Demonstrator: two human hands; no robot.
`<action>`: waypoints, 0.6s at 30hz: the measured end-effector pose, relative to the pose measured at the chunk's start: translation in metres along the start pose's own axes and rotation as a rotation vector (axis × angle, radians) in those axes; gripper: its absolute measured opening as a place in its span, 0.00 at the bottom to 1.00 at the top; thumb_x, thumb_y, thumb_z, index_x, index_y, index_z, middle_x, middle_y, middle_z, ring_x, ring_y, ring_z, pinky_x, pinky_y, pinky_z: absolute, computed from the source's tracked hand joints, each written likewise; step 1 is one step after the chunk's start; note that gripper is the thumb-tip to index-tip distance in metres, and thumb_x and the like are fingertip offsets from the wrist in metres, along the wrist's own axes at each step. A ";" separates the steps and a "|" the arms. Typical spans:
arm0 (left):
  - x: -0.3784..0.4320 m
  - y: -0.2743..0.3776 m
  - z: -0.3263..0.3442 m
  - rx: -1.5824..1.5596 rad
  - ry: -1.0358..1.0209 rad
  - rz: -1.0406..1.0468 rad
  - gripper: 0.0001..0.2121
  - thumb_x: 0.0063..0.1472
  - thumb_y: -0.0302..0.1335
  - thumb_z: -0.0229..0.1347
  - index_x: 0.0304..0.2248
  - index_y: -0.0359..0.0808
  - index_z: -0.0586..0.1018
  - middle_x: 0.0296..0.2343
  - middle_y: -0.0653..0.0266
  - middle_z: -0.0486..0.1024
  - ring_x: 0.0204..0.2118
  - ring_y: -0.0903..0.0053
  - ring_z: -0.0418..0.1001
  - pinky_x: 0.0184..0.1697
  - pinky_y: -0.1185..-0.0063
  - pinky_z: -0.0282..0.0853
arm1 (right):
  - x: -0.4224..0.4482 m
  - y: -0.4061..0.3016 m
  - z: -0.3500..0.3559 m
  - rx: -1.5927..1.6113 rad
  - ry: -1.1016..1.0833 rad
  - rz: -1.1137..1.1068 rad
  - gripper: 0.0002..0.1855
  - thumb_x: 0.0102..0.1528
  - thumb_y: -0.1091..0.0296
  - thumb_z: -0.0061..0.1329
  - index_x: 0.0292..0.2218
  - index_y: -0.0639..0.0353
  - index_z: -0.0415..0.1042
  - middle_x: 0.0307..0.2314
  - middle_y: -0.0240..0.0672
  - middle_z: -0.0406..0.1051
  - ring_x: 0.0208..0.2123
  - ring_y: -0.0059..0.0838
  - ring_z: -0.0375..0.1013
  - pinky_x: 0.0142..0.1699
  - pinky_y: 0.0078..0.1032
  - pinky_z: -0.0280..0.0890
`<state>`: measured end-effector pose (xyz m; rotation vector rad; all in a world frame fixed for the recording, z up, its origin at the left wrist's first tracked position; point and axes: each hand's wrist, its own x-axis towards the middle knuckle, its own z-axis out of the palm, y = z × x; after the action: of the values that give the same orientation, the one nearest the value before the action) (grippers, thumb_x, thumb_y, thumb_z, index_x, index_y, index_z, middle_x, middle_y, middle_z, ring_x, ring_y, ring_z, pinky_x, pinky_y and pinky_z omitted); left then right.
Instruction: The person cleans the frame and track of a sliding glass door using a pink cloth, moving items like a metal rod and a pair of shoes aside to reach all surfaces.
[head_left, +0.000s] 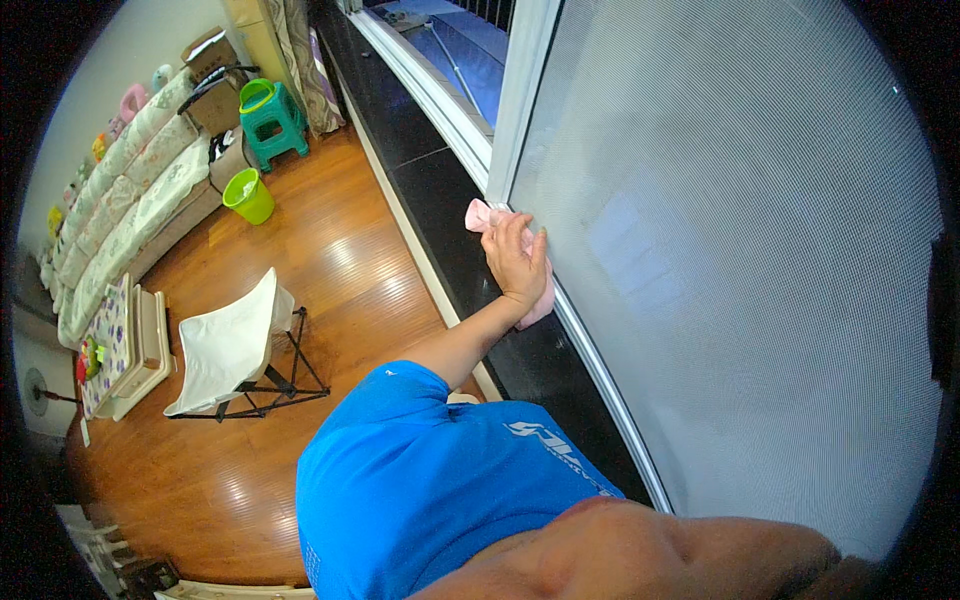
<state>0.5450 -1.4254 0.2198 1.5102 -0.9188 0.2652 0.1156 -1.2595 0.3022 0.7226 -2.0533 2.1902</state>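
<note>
My left hand (516, 259) holds a pink cloth (536, 311) against the bottom of the white window frame, where the upright frame post (525, 97) meets the track. Its back faces up, and part of the cloth sticks out past the fingertips. Under the hand runs a glossy black stone sill (427, 176). A metal sliding track (611, 382) follows the foot of a large grey mesh screen panel (735, 247) on the right. My right hand is out of view; a bare arm crosses the bottom right.
On the wooden floor (352, 247) stand a folding stool with white fabric (229, 341), a lime-green bucket (250, 199) and a green plastic stool (274, 124). A patterned sofa (142, 180) and a low table (124, 352) are farther left. Beyond the window gap lies a long pole (454, 67).
</note>
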 end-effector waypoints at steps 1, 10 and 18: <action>0.006 -0.005 0.000 0.011 0.018 0.000 0.13 0.53 0.28 0.57 0.40 0.38 0.75 0.38 0.62 0.73 0.44 0.65 0.66 0.53 0.70 0.54 | 0.003 -0.004 0.001 0.008 0.012 -0.004 0.40 0.61 0.34 0.24 0.63 0.56 0.45 0.61 0.46 0.46 0.62 0.46 0.48 0.64 0.42 0.44; 0.081 -0.071 0.026 0.016 0.073 -0.021 0.08 0.54 0.30 0.57 0.34 0.39 0.76 0.33 0.62 0.74 0.40 0.61 0.67 0.46 0.69 0.60 | -0.001 -0.028 0.020 0.031 0.086 -0.021 0.41 0.61 0.34 0.23 0.63 0.56 0.44 0.61 0.47 0.44 0.62 0.47 0.47 0.64 0.44 0.43; 0.182 -0.155 0.030 0.167 0.099 -0.070 0.07 0.55 0.29 0.53 0.34 0.39 0.76 0.35 0.62 0.74 0.41 0.59 0.67 0.46 0.68 0.62 | -0.026 -0.036 0.055 0.126 0.042 0.010 0.42 0.61 0.33 0.23 0.63 0.56 0.42 0.62 0.47 0.43 0.62 0.47 0.47 0.64 0.45 0.43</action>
<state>0.7573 -1.5391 0.2203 1.6646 -0.7786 0.3700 0.1676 -1.3006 0.3262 0.6726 -1.9177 2.3366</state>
